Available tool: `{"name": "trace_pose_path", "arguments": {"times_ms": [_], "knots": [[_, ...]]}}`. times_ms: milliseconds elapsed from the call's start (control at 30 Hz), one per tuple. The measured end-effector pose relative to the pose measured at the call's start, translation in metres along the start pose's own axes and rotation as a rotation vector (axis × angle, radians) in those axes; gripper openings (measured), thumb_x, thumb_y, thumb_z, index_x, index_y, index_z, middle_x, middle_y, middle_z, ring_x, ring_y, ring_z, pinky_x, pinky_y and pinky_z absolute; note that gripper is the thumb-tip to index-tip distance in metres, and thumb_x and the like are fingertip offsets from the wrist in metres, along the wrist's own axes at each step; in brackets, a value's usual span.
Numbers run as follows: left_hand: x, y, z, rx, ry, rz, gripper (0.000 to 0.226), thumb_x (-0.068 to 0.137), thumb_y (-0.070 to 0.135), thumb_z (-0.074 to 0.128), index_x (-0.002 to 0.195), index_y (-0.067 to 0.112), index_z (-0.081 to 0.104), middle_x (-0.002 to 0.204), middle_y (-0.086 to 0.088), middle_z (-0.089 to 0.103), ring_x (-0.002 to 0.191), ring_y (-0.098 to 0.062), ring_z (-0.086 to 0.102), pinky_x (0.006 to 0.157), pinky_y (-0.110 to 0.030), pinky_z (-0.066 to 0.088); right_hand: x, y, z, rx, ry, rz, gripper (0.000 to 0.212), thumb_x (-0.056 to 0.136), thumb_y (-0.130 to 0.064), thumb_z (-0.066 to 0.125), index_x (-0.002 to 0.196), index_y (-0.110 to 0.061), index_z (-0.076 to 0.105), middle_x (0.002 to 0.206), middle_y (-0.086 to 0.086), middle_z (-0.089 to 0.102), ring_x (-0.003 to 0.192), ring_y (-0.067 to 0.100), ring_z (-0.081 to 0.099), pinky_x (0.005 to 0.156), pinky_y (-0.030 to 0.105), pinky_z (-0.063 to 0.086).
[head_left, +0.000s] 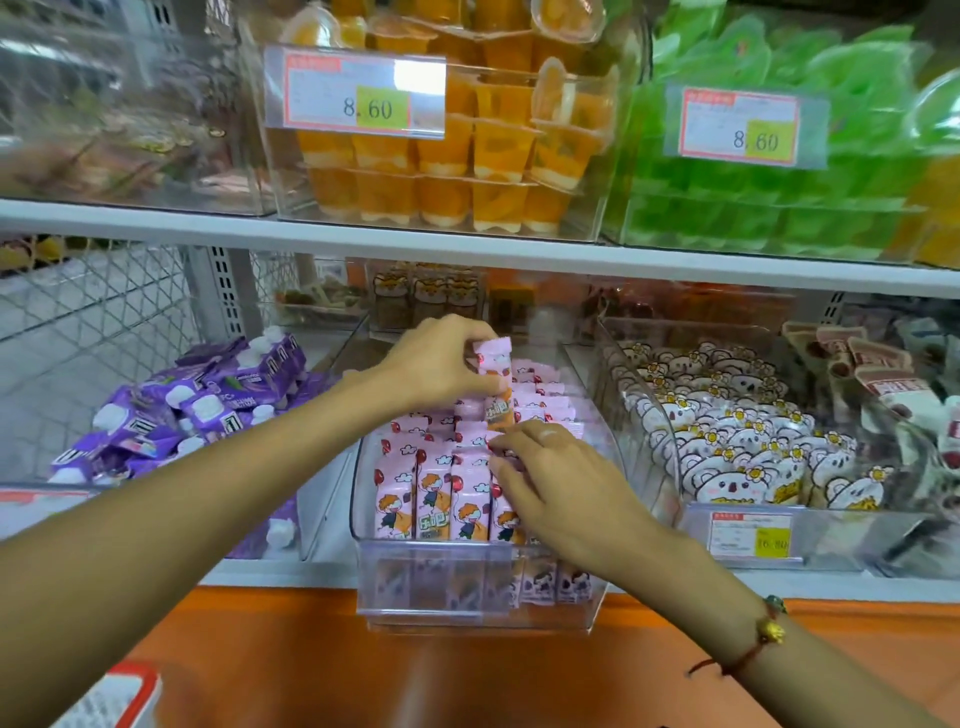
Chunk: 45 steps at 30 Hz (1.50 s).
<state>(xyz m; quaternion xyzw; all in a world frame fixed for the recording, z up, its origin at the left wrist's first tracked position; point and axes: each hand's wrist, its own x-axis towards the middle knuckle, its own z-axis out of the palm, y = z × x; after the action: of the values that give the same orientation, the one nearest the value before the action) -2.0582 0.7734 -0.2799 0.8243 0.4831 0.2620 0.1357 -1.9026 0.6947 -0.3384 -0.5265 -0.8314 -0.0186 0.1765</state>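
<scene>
The pink snack packet (493, 371) hangs over the clear bin (441, 587), pinched in the left hand (441, 364), not yet placed. The right hand (561, 483) presses with straight fingers on the standing packets (431, 499); the rows look nearly full, so I judge little remains.

pink snack packet (496, 384) upright, raised above packed pink rows (457, 499) in clear bin (363, 530)

My left forearm (208, 493) reaches in from the lower left, bare, with the wrist nearly straight. My left grip (441, 364) is palm down, fingers and thumb curled, pinching a pink packet (493, 364) that stands upright. My right forearm (753, 623) comes in from the lower right. My right grip (563, 483) sits lower and nearer, knuckles up, fingers bent and spread, tips angled down. Whether they pinch anything I cannot tell.
</scene>
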Motion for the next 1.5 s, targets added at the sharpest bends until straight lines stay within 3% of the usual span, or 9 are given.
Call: {"name": "trace_pose_path", "arguments": {"times_ms": [133, 267, 433, 533, 700, 1100, 1267, 1400, 1500], "knots": [[0.011, -0.001, 0.028, 0.171, -0.013, -0.05, 0.046, 0.072, 0.037, 0.081, 0.111, 0.022, 0.062, 0.11, 0.002, 0.066, 0.096, -0.019, 0.062, 0.083, -0.035, 0.051, -0.011, -0.003, -0.009, 0.016, 0.009, -0.027, 0.04, 0.101, -0.036, 0.036, 0.137, -0.023, 0.046, 0.142, -0.001, 0.045, 0.128, 0.014, 0.038, 0.1, 0.024, 0.032], [0.012, -0.01, 0.036, 0.239, -0.069, -0.043, 0.04, 0.079, 0.044, 0.073, 0.111, 0.021, 0.064, 0.112, 0.003, 0.066, 0.098, -0.017, 0.062, 0.079, -0.031, 0.05, -0.023, -0.003, -0.016, 0.008, 0.001, -0.056, 0.039, 0.101, -0.038, 0.036, 0.138, -0.028, 0.043, 0.138, -0.007, 0.045, 0.123, 0.011, 0.04, 0.094, 0.023, 0.034], [0.005, -0.013, 0.027, 0.244, -0.27, 0.045, 0.03, 0.098, 0.037, 0.049, 0.078, 0.02, 0.064, 0.08, 0.001, 0.056, 0.076, -0.016, 0.049, 0.071, -0.036, 0.044, -0.028, 0.0, -0.014, -0.108, -0.08, -0.116, 0.046, 0.101, -0.042, 0.032, 0.144, -0.028, 0.033, 0.143, -0.009, 0.042, 0.129, 0.01, 0.034, 0.101, 0.022, 0.026], [0.0, -0.01, 0.028, 0.277, -0.109, 0.103, 0.022, 0.095, 0.037, 0.054, 0.107, 0.026, 0.069, 0.106, 0.004, 0.062, 0.096, -0.013, 0.046, 0.077, -0.034, 0.044, -0.028, 0.002, -0.013, -0.097, -0.066, -0.117, 0.046, 0.1, -0.043, 0.034, 0.143, -0.028, 0.035, 0.141, -0.009, 0.044, 0.127, 0.009, 0.035, 0.099, 0.022, 0.026], [-0.003, -0.009, 0.032, 0.316, -0.183, 0.085, 0.029, 0.087, 0.044, 0.064, 0.107, 0.024, 0.07, 0.106, 0.005, 0.065, 0.098, -0.014, 0.049, 0.077, -0.03, 0.043, -0.025, -0.001, -0.01, -0.16, -0.042, -0.109, 0.042, 0.101, -0.039, 0.034, 0.141, -0.025, 0.039, 0.14, -0.005, 0.045, 0.128, 0.015, 0.035, 0.101, 0.03, 0.029], [-0.021, 0.007, 0.012, -0.616, 0.309, -0.203, 0.012, 0.096, 0.014, 0.054, 0.107, 0.013, 0.059, 0.113, -0.008, 0.064, 0.108, -0.022, 0.06, 0.093, -0.038, 0.051, -0.023, 0.001, -0.009, -0.137, -0.018, -0.112, 0.043, 0.1, -0.039, 0.036, 0.141, -0.026, 0.039, 0.134, -0.008, 0.05, 0.125, 0.011, 0.033, 0.097, 0.027, 0.027], [-0.052, 0.015, 0.005, -0.759, 0.672, -0.134, 0.007, 0.095, 0.013, 0.056, 0.097, 0.019, 0.059, 0.098, -0.002, 0.068, 0.092, -0.012, 0.066, 0.08, -0.027, 0.056, -0.023, 0.001, -0.01, -0.108, 0.018, -0.12, 0.042, 0.1, -0.038, 0.037, 0.141, -0.028, 0.038, 0.137, -0.008, 0.047, 0.125, 0.01, 0.034, 0.096, 0.025, 0.029], [-0.082, 0.019, -0.001, -0.805, 0.769, -0.081, 0.012, 0.094, 0.015, 0.057, 0.093, 0.026, 0.061, 0.089, 0.01, 0.068, 0.081, 0.004, 0.066, 0.072, -0.013, 0.052, -0.021, -0.004, -0.018, 0.229, 0.192, 0.007, 0.038, 0.1, -0.036, 0.04, 0.137, -0.031, 0.042, 0.117, -0.017, 0.05, 0.112, 0.001, 0.045, 0.085, 0.02, 0.037], [-0.094, 0.023, 0.002, -0.849, 0.647, -0.139, 0.009, 0.092, 0.021, 0.059, 0.099, 0.024, 0.065, 0.096, 0.005, 0.072, 0.093, -0.006, 0.068, 0.083, -0.025, 0.055, -0.018, -0.015, -0.023, 0.59, 0.217, 0.085, 0.041, 0.094, -0.05, 0.04, 0.132, -0.035, 0.046, 0.115, -0.027, 0.048, 0.109, -0.009, 0.045, 0.087, 0.01, 0.037]]}}
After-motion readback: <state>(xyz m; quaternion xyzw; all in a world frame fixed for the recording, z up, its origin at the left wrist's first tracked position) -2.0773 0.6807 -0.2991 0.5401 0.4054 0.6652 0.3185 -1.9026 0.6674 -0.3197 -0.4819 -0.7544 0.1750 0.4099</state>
